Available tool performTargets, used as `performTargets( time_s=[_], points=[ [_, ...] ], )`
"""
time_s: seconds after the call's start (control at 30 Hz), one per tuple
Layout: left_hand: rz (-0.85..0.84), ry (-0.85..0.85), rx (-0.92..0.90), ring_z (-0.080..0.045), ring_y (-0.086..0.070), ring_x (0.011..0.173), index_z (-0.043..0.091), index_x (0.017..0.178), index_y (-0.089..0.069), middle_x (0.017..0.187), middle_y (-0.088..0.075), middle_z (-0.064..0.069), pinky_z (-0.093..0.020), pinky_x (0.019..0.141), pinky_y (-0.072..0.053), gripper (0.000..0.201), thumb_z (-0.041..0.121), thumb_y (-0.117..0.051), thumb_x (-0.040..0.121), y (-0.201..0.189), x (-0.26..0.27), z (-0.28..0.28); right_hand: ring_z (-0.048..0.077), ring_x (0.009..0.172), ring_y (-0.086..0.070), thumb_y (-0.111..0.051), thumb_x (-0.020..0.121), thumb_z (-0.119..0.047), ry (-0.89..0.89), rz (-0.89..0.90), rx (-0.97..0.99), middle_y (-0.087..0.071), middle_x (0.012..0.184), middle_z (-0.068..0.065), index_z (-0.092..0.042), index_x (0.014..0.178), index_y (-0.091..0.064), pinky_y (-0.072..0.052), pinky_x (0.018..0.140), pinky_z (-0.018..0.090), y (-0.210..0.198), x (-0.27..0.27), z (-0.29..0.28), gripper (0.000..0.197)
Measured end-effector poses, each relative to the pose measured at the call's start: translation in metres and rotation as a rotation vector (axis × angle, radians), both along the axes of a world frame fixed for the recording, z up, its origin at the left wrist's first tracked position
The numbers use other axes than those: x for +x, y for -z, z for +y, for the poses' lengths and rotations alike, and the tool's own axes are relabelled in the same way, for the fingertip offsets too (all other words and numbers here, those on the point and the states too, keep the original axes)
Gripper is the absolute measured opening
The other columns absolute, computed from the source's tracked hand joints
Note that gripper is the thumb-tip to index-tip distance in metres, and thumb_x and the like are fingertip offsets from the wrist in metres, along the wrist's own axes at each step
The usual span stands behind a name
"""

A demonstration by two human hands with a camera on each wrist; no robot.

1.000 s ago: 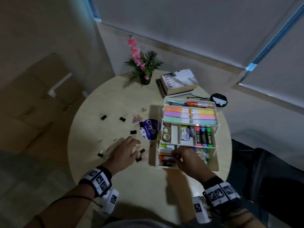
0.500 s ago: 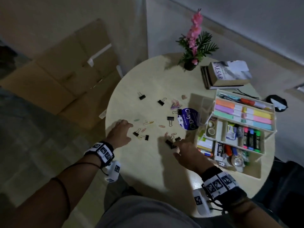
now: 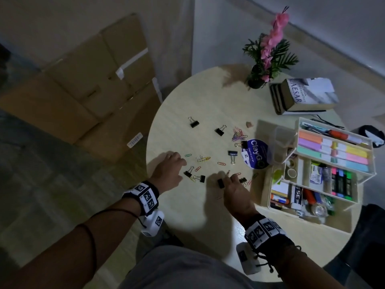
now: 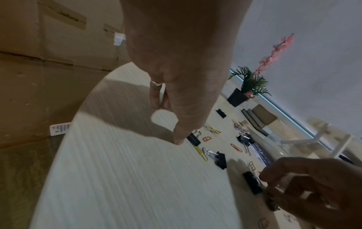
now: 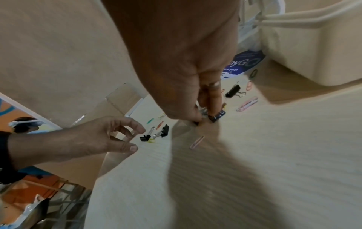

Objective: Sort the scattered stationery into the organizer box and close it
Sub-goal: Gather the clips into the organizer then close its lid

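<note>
Black binder clip (image 3: 220, 183) sits pinched under my right hand (image 3: 234, 189), thumb and fingertips (image 5: 214, 106) curled onto it near the front edge of the round table (image 3: 187, 209); half a second ago that hand was only reaching it. The clip's long axis runs roughly front to back, its black body toward me, and whether its wire handles point away I cannot tell under my fingers. My left hand (image 3: 169, 171) has slid a little right since then and now hovers with loosely curled fingers, holding nothing, thumb tip touching the table just beside another binder clip (image 3: 188, 173) whose wire handles point away from me. A third binder clip (image 3: 201, 178) lies between my two hands, handles pointing left. Coloured paper clips (image 3: 203, 159) are scattered across the middle of the table, just as before. The organizer box (image 3: 320, 178) stands open at the right edge, its upper tray of highlighters (image 3: 333, 151) raised, its markers (image 3: 341, 182) lying front to back.
</note>
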State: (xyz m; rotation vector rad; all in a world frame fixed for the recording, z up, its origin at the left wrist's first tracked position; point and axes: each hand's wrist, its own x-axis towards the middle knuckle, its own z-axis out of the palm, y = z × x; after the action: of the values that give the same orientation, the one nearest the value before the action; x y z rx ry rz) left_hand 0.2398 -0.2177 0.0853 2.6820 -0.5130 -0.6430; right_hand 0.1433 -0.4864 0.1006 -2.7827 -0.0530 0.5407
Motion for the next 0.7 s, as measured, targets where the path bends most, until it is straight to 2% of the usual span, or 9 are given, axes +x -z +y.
performTargets(
  time_s=[0.07, 0.17, 0.23, 0.33, 0.4, 0.47, 0.53, 0.63, 0.7],
  points=[
    [-0.001, 0.008, -0.002, -0.026, -0.042, 0.129, 0.022, 0.130, -0.059, 0.133, -0.049, -0.001, -0.041, 0.100, -0.050, 0.051, 0.024, -0.082, 0.084, 0.000, 0.002, -0.001, 0.027, 0.081, -0.061, -0.062, 0.086, 0.001, 0.032, -0.047, -0.054, -0.055, 0.110, 0.013, -0.012, 0.143, -0.049, -0.048, 0.061, 0.031, -0.005, -0.001, -0.004, 0.060],
    [-0.016, 0.026, -0.026, -0.025, -0.045, 0.124, 0.021, 0.124, -0.062, 0.128, -0.052, -0.001, -0.039, 0.096, -0.051, 0.045, 0.022, -0.083, 0.084, -0.002, 0.004, -0.004, 0.031, 0.089, -0.061, -0.064, 0.090, -0.006, 0.092, -0.060, -0.068, -0.054, 0.113, 0.013, -0.020, 0.142, -0.048, -0.056, 0.067, 0.039, 0.000, -0.003, -0.014, 0.056],
    [-0.011, 0.046, -0.033, -0.026, -0.046, 0.123, 0.020, 0.121, -0.062, 0.126, -0.053, -0.002, -0.038, 0.095, -0.051, 0.041, 0.019, -0.082, 0.085, -0.003, 0.004, -0.007, 0.027, 0.084, -0.063, -0.060, 0.097, -0.009, 0.130, -0.037, 0.036, -0.054, 0.114, 0.011, -0.023, 0.138, -0.048, -0.052, 0.062, 0.033, 0.005, -0.006, -0.017, 0.044],
    [0.021, 0.085, 0.010, -0.027, -0.046, 0.122, 0.019, 0.120, -0.061, 0.127, -0.050, -0.003, -0.041, 0.093, -0.053, 0.038, 0.015, -0.078, 0.086, -0.006, 0.007, -0.013, 0.028, 0.081, -0.066, -0.058, 0.103, -0.014, 0.101, -0.007, 0.129, -0.054, 0.112, 0.009, -0.016, 0.142, -0.049, -0.047, 0.061, 0.028, 0.004, -0.009, -0.011, 0.041],
    [0.055, 0.108, 0.049, -0.028, -0.048, 0.121, 0.017, 0.120, -0.059, 0.128, -0.048, -0.006, -0.043, 0.092, -0.055, 0.038, 0.014, -0.077, 0.086, -0.010, 0.009, -0.020, 0.025, 0.079, -0.063, -0.057, 0.104, -0.018, 0.051, -0.003, 0.190, -0.048, 0.105, 0.002, -0.017, 0.137, -0.052, -0.051, 0.065, 0.030, 0.002, -0.010, -0.005, 0.033],
    [0.046, 0.088, 0.093, -0.029, -0.048, 0.119, 0.015, 0.122, -0.056, 0.129, -0.046, -0.009, -0.041, 0.089, -0.056, 0.040, 0.013, -0.075, 0.087, -0.016, 0.009, -0.029, 0.019, 0.076, -0.055, -0.060, 0.102, -0.017, 0.007, -0.015, 0.229, -0.044, 0.101, -0.003, -0.018, 0.130, -0.056, -0.057, 0.067, 0.036, 0.002, -0.011, -0.001, 0.028],
    [-0.029, 0.050, 0.098, -0.029, -0.049, 0.116, 0.016, 0.123, -0.052, 0.127, -0.043, -0.009, -0.038, 0.082, -0.056, 0.043, 0.014, -0.075, 0.086, -0.020, 0.006, -0.038, 0.019, 0.078, -0.057, -0.066, 0.098, -0.019, 0.030, -0.017, 0.258, -0.051, 0.100, -0.002, -0.014, 0.125, -0.059, -0.058, 0.069, 0.038, 0.004, -0.010, -0.002, 0.028],
    [-0.078, 0.156, -0.030, -0.027, -0.051, 0.107, 0.018, 0.121, -0.054, 0.123, -0.043, -0.005, -0.034, 0.072, -0.047, 0.040, 0.013, -0.074, 0.086, -0.026, -0.001, -0.051, 0.017, 0.076, -0.057, -0.074, 0.093, -0.026, 0.166, -0.046, 0.290, -0.058, 0.096, 0.001, -0.011, 0.108, -0.064, -0.048, 0.064, 0.028, 0.006, -0.009, -0.011, 0.023],
    [-0.046, 0.288, -0.121, -0.024, -0.053, 0.104, 0.019, 0.120, -0.058, 0.124, -0.045, -0.003, -0.033, 0.074, -0.044, 0.035, 0.015, -0.073, 0.090, -0.028, -0.008, -0.060, 0.015, 0.069, -0.053, -0.077, 0.092, -0.027, 0.229, -0.095, 0.290, -0.058, 0.086, 0.000, -0.011, 0.095, -0.065, -0.038, 0.060, 0.022, 0.005, -0.010, -0.020, 0.019]
  ],
)
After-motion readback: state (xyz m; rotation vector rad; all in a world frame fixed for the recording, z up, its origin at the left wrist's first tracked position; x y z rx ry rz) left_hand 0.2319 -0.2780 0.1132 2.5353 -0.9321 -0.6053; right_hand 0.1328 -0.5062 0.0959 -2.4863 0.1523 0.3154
